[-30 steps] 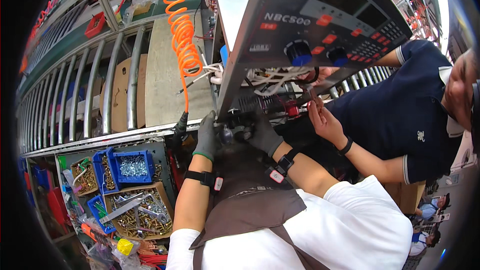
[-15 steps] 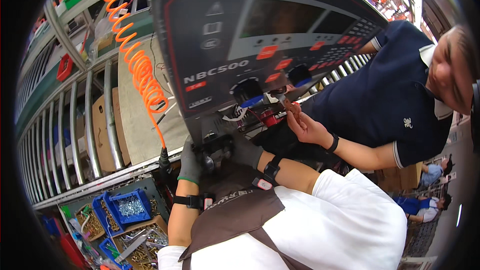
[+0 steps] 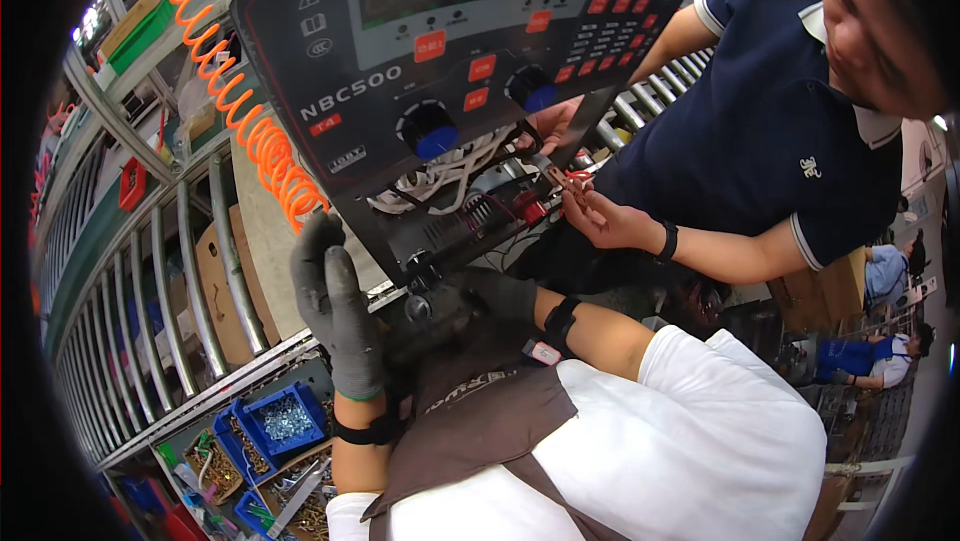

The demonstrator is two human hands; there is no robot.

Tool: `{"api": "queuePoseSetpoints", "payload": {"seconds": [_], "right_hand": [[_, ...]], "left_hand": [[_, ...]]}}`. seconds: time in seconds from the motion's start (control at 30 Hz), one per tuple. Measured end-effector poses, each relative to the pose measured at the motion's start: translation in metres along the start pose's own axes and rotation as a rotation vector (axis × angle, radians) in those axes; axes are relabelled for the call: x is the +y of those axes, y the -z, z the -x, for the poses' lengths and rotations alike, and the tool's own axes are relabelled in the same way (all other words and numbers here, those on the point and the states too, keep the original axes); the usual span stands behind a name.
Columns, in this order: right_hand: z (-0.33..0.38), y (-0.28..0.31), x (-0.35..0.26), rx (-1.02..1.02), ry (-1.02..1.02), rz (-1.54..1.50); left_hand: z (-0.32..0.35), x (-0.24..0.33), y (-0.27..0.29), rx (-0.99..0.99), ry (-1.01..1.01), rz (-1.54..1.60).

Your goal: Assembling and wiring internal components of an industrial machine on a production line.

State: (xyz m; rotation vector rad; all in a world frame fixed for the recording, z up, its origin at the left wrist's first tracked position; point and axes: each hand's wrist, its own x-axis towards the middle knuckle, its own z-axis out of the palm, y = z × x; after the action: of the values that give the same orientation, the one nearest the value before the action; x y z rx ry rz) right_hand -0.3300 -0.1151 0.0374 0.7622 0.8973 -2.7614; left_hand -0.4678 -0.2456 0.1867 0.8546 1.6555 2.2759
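Note:
A black machine with a control panel point(image 3: 380, 91) fills the upper middle; two blue knobs point(image 3: 428, 131) sit low on its face. My left hand point(image 3: 340, 311), in a grey glove, is raised beside the panel's lower left edge. Its fingers are stretched upward, and nothing shows in them. My right hand point(image 3: 505, 296), also gloved, is low under the front of the machine, right of the round dark connectors point(image 3: 420, 271). Shadow and the dark surroundings hide its fingers. White cables point(image 3: 465, 171) and dark parts show in the opening under the panel.
A co-worker in a dark shirt point(image 3: 710, 151) stands at right, one hand point(image 3: 610, 221) holding a copper-coloured piece at the opening. A coiled orange hose point(image 3: 265, 146) hangs at left above metal rollers point(image 3: 200, 286). Blue bins of small fasteners point(image 3: 287, 419) stand lower left.
My left hand has come away from the machine's lower front and risen along its left edge. The machine now sits further left in view, and the co-worker's other hand shows behind the panel.

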Motion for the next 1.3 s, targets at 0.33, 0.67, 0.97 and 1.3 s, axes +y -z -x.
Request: {"api": "queuePoseSetpoints", "payload": {"seconds": [0.33,0.67,0.97,1.3], "right_hand": [[0.014,0.03,0.038,0.213,0.157,0.415],[0.03,0.018,0.042,0.304,0.026,0.56],[0.071,0.072,0.07,0.409,-0.047,1.247],[0.1,0.237,0.131,0.423,-0.236,1.79]], "left_hand": [[-0.03,0.035,-0.02,-0.101,-0.09,-0.006],[-0.052,0.0,0.002,-0.247,-0.231,-0.08],[-0.032,0.001,0.01,-0.23,-0.083,-0.018],[-0.02,-0.016,0.006,-0.171,-0.104,-0.126]]}}
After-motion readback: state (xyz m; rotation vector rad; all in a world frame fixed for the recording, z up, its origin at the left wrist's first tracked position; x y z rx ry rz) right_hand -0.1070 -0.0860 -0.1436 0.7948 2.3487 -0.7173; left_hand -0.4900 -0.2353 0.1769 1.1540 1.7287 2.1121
